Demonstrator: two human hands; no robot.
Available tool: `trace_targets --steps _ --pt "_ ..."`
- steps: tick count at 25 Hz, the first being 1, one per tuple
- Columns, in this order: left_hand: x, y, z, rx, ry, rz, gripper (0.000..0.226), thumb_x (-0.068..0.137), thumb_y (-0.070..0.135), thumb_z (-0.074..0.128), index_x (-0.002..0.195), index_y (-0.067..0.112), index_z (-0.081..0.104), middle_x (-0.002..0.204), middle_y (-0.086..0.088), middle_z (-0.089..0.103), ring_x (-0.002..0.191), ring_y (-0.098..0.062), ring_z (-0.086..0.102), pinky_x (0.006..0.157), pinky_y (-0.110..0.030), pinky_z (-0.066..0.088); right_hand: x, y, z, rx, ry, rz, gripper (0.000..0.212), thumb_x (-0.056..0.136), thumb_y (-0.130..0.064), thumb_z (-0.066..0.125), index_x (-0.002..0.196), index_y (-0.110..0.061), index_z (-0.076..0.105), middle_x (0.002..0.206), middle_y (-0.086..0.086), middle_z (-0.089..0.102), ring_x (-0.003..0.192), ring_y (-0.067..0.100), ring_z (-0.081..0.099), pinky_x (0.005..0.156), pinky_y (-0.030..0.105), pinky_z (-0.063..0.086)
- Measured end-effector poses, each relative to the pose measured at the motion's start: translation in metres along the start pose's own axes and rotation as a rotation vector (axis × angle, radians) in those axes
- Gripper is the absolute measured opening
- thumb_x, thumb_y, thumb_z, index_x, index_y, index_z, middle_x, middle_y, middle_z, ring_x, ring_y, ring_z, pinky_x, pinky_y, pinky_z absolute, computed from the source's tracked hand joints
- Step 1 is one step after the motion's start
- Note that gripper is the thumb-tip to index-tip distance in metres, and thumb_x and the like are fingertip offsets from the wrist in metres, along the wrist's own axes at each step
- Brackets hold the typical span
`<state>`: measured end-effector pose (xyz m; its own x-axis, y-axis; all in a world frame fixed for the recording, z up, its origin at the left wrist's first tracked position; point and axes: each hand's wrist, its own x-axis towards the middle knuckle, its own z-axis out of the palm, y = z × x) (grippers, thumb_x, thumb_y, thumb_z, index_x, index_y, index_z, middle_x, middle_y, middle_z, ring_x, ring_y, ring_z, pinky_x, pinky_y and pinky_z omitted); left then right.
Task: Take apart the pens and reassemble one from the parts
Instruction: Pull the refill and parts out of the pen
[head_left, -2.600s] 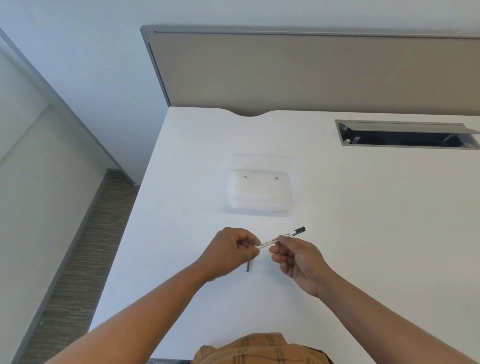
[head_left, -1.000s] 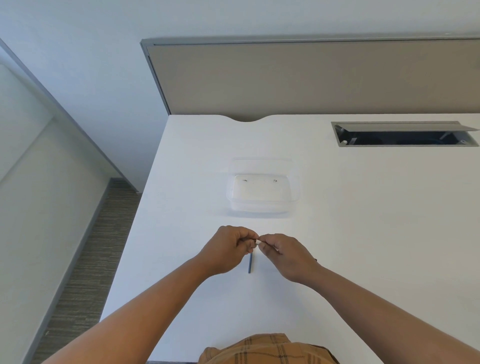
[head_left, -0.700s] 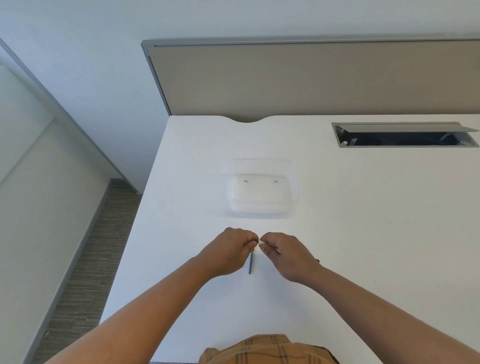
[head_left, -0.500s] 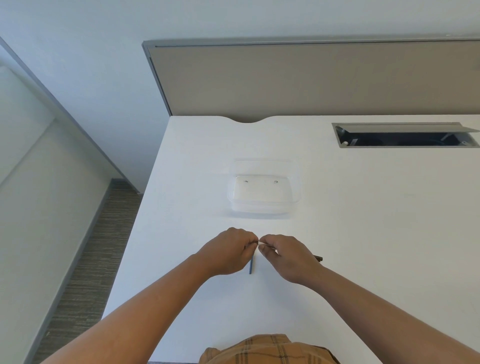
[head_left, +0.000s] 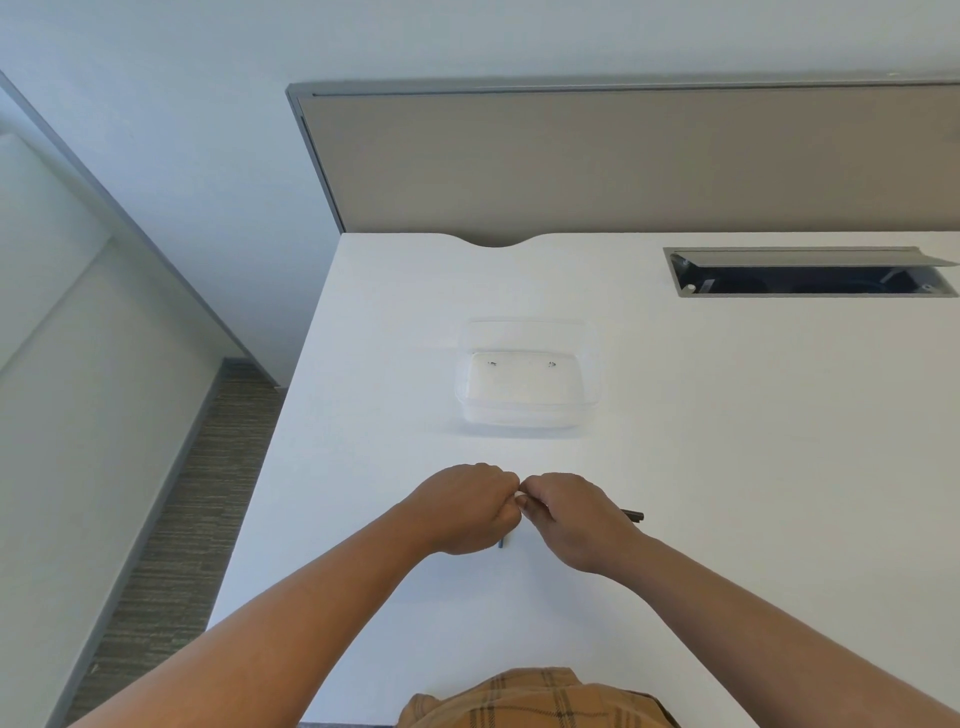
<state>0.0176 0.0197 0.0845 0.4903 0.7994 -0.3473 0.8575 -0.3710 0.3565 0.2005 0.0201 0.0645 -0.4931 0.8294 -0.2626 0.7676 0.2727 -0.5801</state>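
My left hand and my right hand meet fingertip to fingertip just above the white desk, both closed on one pen. Only the pen's black end shows, sticking out past the right hand. A sliver of its pale barrel shows between the fingertips. A short dark blue pen part pokes out below the left hand; whether it lies on the desk or is held I cannot tell.
A clear plastic container stands on the desk beyond my hands, with two tiny specks at its back wall. An open cable tray is set into the desk at the back right. The desk's left edge drops to carpeted floor.
The hands have closed together over the pen, so most of its barrel is now hidden. Both hands have dropped slightly toward me. The blue part is more covered by the left hand.
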Motion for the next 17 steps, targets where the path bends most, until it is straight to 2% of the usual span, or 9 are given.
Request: trace_targets --steps 4,7,13,15,17 --pt "-0.0018 0.0 0.0003 0.016 0.009 0.023 0.024 0.097 0.026 0.036 0.078 0.014 0.045 0.07 0.005 0.046 0.07 -0.021 0.045 0.063 -0.033 0.031 -0.0021 0.0003 0.0026 0.032 -0.007 -0.003 0.038 0.105 -0.034 0.04 0.074 -0.012 0.047 0.067 0.0 0.051 0.064 0.019 0.04 0.062 0.039 0.039" --pt "-0.0028 0.0037 -0.0015 0.029 0.023 0.029 0.023 0.095 0.023 0.038 0.074 0.017 0.045 0.062 0.01 0.042 0.06 -0.012 0.041 0.062 -0.031 0.03 -0.0031 -0.0015 0.0015 0.049 -0.015 -0.005 0.039 0.105 -0.032 0.04 0.072 -0.012 0.045 0.065 0.0 0.048 0.062 0.019 0.038 0.06 0.037 0.034" --pt "-0.0033 0.0093 -0.0066 0.069 0.062 0.035 0.028 0.095 0.023 0.041 0.067 0.025 0.039 0.057 0.01 0.041 0.065 -0.017 0.044 0.06 -0.03 0.03 -0.0029 -0.0019 -0.0015 0.036 -0.019 0.021 0.035 0.105 -0.032 0.039 0.08 -0.012 0.052 0.073 0.005 0.061 0.067 0.026 0.048 0.064 0.041 0.041" --pt "-0.003 0.0089 -0.0063 0.08 0.059 0.033 0.029 0.094 0.024 0.041 0.065 0.025 0.038 0.057 0.01 0.04 0.065 -0.018 0.044 0.06 -0.031 0.03 -0.0027 -0.0017 -0.0014 0.025 -0.025 0.024 0.035 0.105 -0.033 0.039 0.075 -0.017 0.048 0.068 0.002 0.059 0.063 0.025 0.049 0.061 0.041 0.04" --pt "-0.0018 0.0071 -0.0052 0.091 0.068 0.034 0.025 0.093 0.025 0.041 0.069 0.019 0.042 0.057 0.01 0.04 0.062 -0.02 0.044 0.059 -0.031 0.031 -0.0026 -0.0024 -0.0017 -0.004 -0.026 0.022 0.038 0.105 -0.032 0.039 0.068 -0.026 0.038 0.062 -0.005 0.049 0.057 0.017 0.041 0.057 0.037 0.033"
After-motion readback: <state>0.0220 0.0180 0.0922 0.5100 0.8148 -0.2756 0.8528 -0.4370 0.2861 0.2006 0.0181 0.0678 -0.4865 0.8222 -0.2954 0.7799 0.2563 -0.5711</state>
